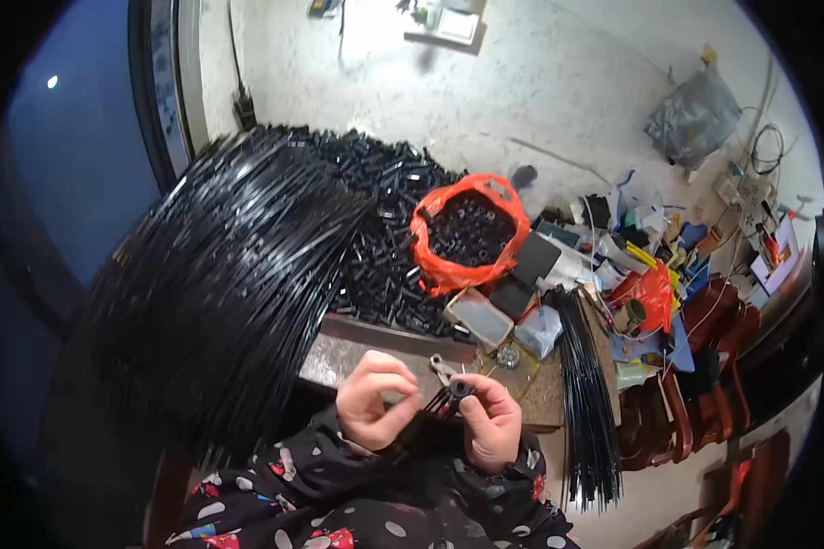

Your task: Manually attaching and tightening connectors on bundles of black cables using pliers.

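Note:
Low in front of my chest, my right hand [491, 423] pinches a small round black part with a hole [460, 390] between thumb and fingers. Short black rods [439, 401] stick out beside that part, toward the left. My left hand [375, 403] is closed at the rods' other side, thumb and fingertips together; what is in the pinch, if anything, is too small to make out. Just beyond the part, a metal tool with a rounded end [441, 369] shows; its lower portion is hidden.
A large bundle of long black rods [220, 265] fills the left. Behind lies a heap of short black pieces [384, 247] and a red plastic bag [432, 274] of black parts. A clear-lidded box [482, 317], another rod bundle [584, 393] and clutter stand right.

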